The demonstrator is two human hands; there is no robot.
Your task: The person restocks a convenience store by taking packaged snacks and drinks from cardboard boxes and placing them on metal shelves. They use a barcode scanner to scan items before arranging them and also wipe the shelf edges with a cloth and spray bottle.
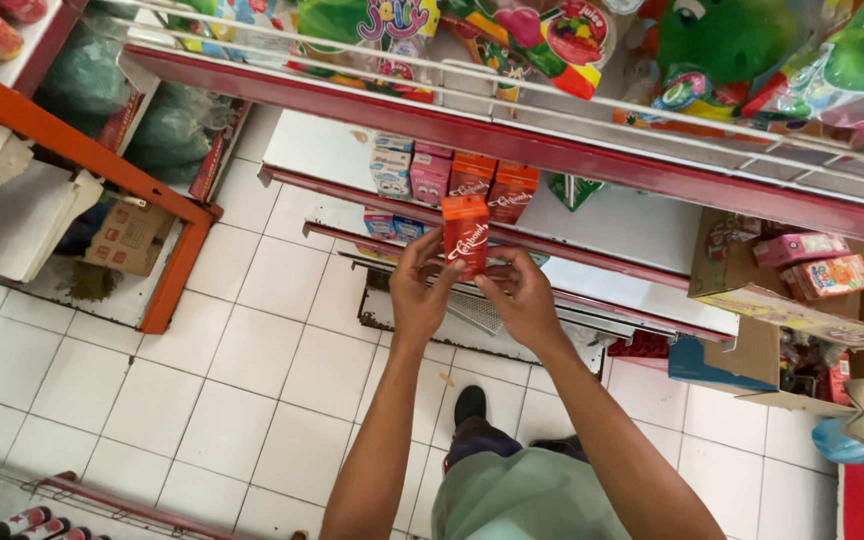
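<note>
An orange-red drink carton [466, 235] is held upright between both of my hands, in front of the white shelf [612, 220] with a red front edge. My left hand [420, 285] grips its left side and my right hand [520, 295] its right side and bottom. Just beyond it on the shelf stand two matching orange cartons [492, 187], with pink [430, 175] and white-blue cartons [390, 165] to their left.
A wire rack [552, 95] above holds colourful snack bags. An open cardboard box [802, 310] with small cartons sits at the right. An orange-framed shelf [102, 165] stands at the left. White tiled floor [202, 400] lies below, with my shoe [469, 405] on it.
</note>
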